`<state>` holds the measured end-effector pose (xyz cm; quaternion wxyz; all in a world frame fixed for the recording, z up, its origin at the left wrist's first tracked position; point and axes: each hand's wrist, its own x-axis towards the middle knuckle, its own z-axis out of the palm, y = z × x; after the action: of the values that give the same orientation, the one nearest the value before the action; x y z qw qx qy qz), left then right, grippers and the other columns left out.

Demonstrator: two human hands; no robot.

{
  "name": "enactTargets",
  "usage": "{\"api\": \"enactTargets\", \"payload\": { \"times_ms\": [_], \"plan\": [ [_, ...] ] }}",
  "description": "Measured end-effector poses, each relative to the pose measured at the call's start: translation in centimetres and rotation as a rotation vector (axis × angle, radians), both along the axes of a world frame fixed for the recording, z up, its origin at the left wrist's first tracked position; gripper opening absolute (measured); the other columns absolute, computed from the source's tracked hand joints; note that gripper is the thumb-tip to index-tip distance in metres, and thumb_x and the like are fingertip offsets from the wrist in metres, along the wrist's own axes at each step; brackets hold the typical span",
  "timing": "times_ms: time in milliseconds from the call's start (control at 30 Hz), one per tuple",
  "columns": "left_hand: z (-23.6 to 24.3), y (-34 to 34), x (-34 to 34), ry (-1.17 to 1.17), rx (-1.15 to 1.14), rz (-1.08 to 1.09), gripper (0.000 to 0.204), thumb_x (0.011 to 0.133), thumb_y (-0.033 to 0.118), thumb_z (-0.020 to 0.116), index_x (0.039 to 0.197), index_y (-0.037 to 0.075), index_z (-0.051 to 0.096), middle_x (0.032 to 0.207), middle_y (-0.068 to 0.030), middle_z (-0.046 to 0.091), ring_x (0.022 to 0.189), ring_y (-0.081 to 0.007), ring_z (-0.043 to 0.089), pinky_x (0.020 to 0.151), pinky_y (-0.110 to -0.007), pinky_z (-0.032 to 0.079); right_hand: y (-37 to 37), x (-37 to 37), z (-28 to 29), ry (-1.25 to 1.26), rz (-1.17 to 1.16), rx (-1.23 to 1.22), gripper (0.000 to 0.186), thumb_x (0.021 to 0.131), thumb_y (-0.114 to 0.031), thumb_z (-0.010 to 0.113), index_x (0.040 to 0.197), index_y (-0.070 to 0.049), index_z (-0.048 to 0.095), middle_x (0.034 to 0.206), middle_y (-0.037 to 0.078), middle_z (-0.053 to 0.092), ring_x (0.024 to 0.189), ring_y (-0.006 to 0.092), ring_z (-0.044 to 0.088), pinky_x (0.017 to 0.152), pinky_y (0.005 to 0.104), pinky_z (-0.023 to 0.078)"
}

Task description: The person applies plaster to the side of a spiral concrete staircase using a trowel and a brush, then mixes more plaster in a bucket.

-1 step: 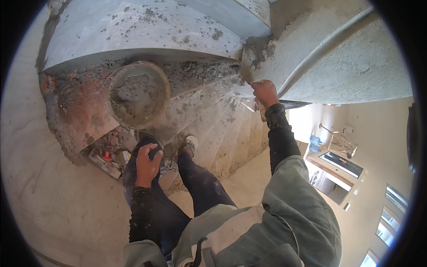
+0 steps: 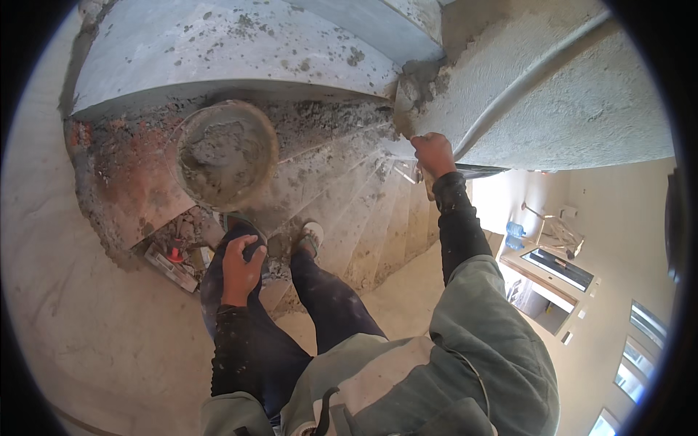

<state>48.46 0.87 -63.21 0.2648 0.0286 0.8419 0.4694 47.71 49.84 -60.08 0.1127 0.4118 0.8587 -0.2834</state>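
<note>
My right hand (image 2: 434, 154) is closed on a trowel with a pale handle (image 2: 428, 188), its mostly hidden blade up against the patch of grey mortar (image 2: 413, 94) at the corner of the plastered wall (image 2: 538, 94). My left hand (image 2: 242, 269) rests on my bent left knee, fingers loosely curled with the thumb apart, holding nothing I can see. A round bucket (image 2: 265, 145) of wet grey mortar stands on the rough step above my feet. Over it is a pale step (image 2: 167, 43) spattered with mortar.
Narrow, dirty winder steps (image 2: 349, 218) fan out beside my sandalled foot (image 2: 313, 236). Rubble and a small red object (image 2: 176, 253) lie left of my knee. A smooth curved wall (image 2: 43, 291) borders the left. Down at the right are blue water bottles (image 2: 515, 232), a wooden frame (image 2: 560, 236) and windows.
</note>
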Motion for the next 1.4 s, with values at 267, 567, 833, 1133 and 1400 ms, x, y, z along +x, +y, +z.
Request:
{"api": "enactTargets", "payload": {
  "times_ms": [267,567,833,1133,1400],
  "plan": [
    [0.0,-0.4,-0.2,-0.056,-0.016,0.003,0.033,0.087,0.020,0.074,0.112,0.000,0.066,0.115,-0.0160,0.064,0.110,-0.0318,0.062,0.096,-0.041,0.047,-6.9,3.8,4.0,0.147,0.005,0.326,0.038,0.087,-0.034,0.066,0.096,0.002,0.069,0.084,0.026,0.068,0.081,0.0458,0.066,0.072,0.0490,0.053],
    [-0.2,-0.5,-0.6,-0.020,0.001,-0.032,0.031,0.087,0.019,0.074,0.110,0.000,0.067,0.112,-0.0170,0.065,0.107,-0.0326,0.062,0.092,-0.041,0.049,-6.6,2.7,10.3,0.139,0.004,-0.802,0.022,0.095,-0.020,0.063,0.087,0.000,0.064,0.068,0.004,0.060,0.049,0.0117,0.056,0.044,0.0264,0.046],
    [-0.8,-1.2,-0.3,-0.032,-0.005,-0.044,0.031,0.087,0.021,0.074,0.110,0.000,0.067,0.111,-0.0168,0.065,0.106,-0.0324,0.063,0.092,-0.041,0.049,-2.6,1.4,9.8,0.135,-0.110,-0.455,0.028,0.093,-0.023,0.064,0.081,0.002,0.061,0.065,0.007,0.059,0.045,0.0143,0.055,0.041,0.0293,0.044],
    [-0.1,0.1,-1.3,-0.084,-0.032,-0.120,0.035,0.086,0.023,0.075,0.111,-0.001,0.067,0.110,-0.0180,0.065,0.106,-0.0334,0.063,0.091,-0.042,0.050,-1.6,-1.0,2.6,0.145,-0.162,-0.144,0.032,0.088,-0.023,0.067,0.081,0.008,0.065,0.069,0.017,0.065,0.055,0.0300,0.064,0.053,0.0409,0.051],
    [-0.9,-0.1,-1.4,-0.088,-0.040,-0.111,0.035,0.086,0.023,0.075,0.112,0.000,0.067,0.111,-0.0189,0.064,0.104,-0.0332,0.063,0.090,-0.043,0.050,-4.9,1.6,3.3,0.340,-0.028,0.308,0.034,0.088,-0.032,0.067,0.087,0.003,0.069,0.080,0.025,0.069,0.080,0.0437,0.068,0.071,0.0462,0.053]
  ]
}}
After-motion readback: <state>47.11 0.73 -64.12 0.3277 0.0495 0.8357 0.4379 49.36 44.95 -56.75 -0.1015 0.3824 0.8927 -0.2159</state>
